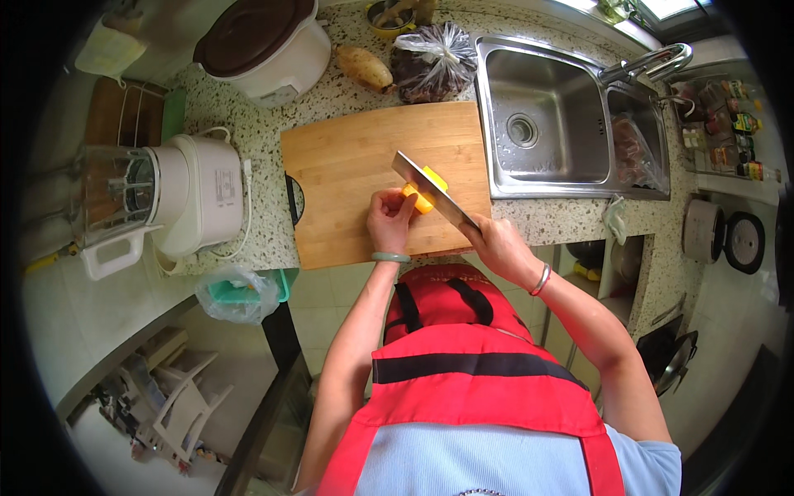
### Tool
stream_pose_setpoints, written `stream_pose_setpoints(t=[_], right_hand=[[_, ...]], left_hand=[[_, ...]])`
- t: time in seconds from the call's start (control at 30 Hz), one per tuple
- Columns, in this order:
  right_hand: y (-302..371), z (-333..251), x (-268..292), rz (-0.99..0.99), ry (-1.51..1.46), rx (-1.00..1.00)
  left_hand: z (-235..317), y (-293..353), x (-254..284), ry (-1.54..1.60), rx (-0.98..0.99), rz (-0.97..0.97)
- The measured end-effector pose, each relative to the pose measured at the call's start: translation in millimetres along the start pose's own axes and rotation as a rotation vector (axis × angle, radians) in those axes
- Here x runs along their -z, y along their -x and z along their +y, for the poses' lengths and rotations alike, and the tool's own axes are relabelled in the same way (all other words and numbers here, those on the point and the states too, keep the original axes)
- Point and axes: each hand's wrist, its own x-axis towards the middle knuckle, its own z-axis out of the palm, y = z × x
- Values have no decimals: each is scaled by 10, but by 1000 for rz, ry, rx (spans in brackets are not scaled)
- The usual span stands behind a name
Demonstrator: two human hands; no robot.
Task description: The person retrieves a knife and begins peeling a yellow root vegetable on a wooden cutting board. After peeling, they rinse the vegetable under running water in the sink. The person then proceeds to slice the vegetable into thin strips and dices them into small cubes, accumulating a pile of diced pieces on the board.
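Note:
On the wooden cutting board [339,174], a yellow-orange piece of vegetable [419,201] lies beside the blade of a cleaver-like kitchen knife [442,202]. More of the same yellow-orange food shows on the blade's far side; its exact kind is unclear. My right hand [506,250] is wrapped around the knife handle, the blade slanting up and left across the food. With bent fingers, my left hand [390,219] grips the near-left side of the piece, close to the blade. Its fingertips are partly hidden.
Right of the board is a steel double sink [538,107] with a bagged item in its smaller basin. A tuber [364,68] and a tied plastic bag [434,62] lie behind the board. A white cooker [277,62] and a food processor [194,194] stand left.

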Motion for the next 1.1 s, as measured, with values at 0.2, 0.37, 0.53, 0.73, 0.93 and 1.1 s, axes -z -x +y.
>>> stream_pose_setpoints(t=[0.2,0.37,0.53,0.73,0.93,1.1], right_hand=[[89,71,-37,-79,-111,-36],[10,-14,-4,-172,-61,-134],[-148,-137,-10,-187,-28,-154],[-289,-199,-23,-252,-45,-206],[-215,203,-597,-86,-142,-161],[-336,102,-405,-216,-57,-146]], left_hand=[[15,-15,30,-67,15,0],[26,-38,48,-51,34,-10],[39,-46,53,-191,3,-10],[-54,-60,103,-235,7,-13],[-50,-70,123,-78,42,-108],[41,-84,163,-75,84,-132]])
